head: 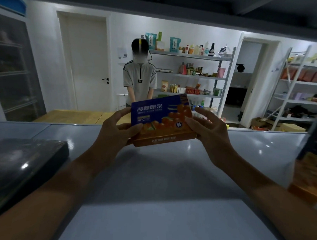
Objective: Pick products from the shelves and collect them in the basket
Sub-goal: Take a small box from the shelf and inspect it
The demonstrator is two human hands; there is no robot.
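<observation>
Both forearms are reaching out over the glossy grey shelf board [156, 174], where a dark flat box [25, 162] is lying at the left and an orange carton [311, 182] at the right edge. The left hand [114, 129] and the right hand [209, 128] are gripping the blue-and-orange box [161, 118] by its two ends, fingers curled round it, holding it tilted just above the board. Beyond it a person in a grey shirt [140, 80] is standing beside a stocked rack [197, 74].
</observation>
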